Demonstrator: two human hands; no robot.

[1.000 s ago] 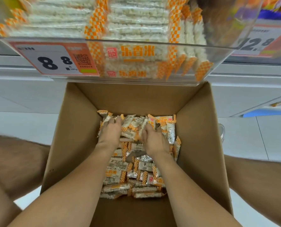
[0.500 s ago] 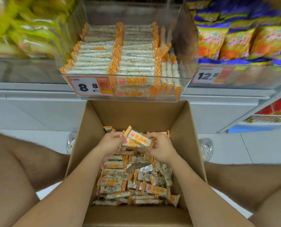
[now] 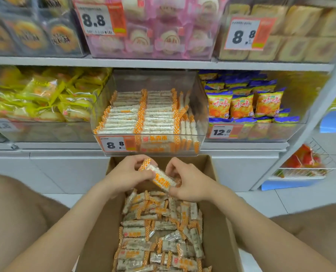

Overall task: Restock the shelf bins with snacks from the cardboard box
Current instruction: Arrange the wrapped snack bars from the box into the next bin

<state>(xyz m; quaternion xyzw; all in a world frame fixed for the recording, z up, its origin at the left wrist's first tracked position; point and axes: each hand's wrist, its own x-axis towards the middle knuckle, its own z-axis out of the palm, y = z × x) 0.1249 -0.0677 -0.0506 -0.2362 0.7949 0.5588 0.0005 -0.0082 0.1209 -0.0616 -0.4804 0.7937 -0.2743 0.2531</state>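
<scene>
Now higher, left hand [image 3: 128, 176], right hand [image 3: 190, 185], each grip clamped on snack bars [image 3: 161, 178]

The cardboard box [image 3: 218, 222] stands below and before the clear shelf bin [image 3: 149, 134] of rice bars; loose rice bars [image 3: 159, 238] lie in the box; chip bags [image 3: 241, 105] sit right of the bin; wrapped cakes [image 3: 41, 99] sit left.

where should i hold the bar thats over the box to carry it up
By its two short ends, one from each side, as the left hand and right hand do. The bar is long and flat, tilted down to the right, and its crimped checked ends stick out as natural tabs for the fingers.
</scene>
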